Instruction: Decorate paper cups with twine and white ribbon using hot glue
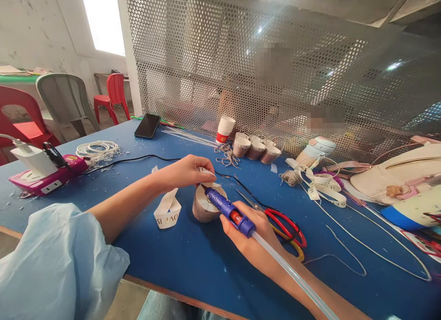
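At mid-frame, a round cup (202, 213) with a rough brown side and a pale, flat top sits on the smooth blue table (165, 269). Glossy lettered ribbon (168, 217) curls beside it. The left hand (188, 172), wrist bent, pinches ribbon above the cup; the right (253, 226) grips the tubular plastic glue gun (220, 203), nozzle angled up-left at the cup.

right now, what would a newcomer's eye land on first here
Likely the blue glue gun in the right hand, held at the cup near the middle. Next, the red-handled scissors beside that hand, then the pink power strip at the far left.
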Motion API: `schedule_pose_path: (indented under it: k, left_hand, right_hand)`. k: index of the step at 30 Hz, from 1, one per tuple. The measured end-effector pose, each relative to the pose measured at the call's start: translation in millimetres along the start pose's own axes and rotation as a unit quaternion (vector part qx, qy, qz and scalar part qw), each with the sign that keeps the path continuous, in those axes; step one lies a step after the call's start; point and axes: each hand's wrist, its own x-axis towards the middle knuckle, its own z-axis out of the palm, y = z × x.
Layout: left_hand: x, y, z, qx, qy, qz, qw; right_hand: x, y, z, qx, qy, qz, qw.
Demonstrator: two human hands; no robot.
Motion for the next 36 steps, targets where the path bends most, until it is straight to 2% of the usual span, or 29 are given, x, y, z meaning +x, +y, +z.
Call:
schedule_pose_path:
  k: [15,21,26,33,36]
  left_hand:
    - [0.4,-1.0,-0.1,-0.008,-0.003,0.004,1.000]
    - [0.5,-1.9,-0.6,-0.006,-0.004,0.002,1.000]
    - [0.4,-2.3,-0.7,-0.005,-0.008,0.006,1.000]
    - [-1.2,-1.4,-0.7,-0.003,-0.007,0.004,1.000]
    - [-0.9,-1.3,-1.2,-0.006,-0.009,0.005,1.000]
  right_hand:
    - [-1.3,1.8,-0.4,-0.056,0.017,-0.002,0.998]
    - [-0.7,-1.7,-1.9,-0.035,0.001,0.011,0.999]
    - [-1.0,-0.4,-3.1,-0.027,-0.036,0.010,0.999]
    - [-3.0,3.5,1.1,-0.061,0.021,-0.001,0.998]
    - [-3.6,2.9,1.8,-0.082,0.026,0.007,0.996]
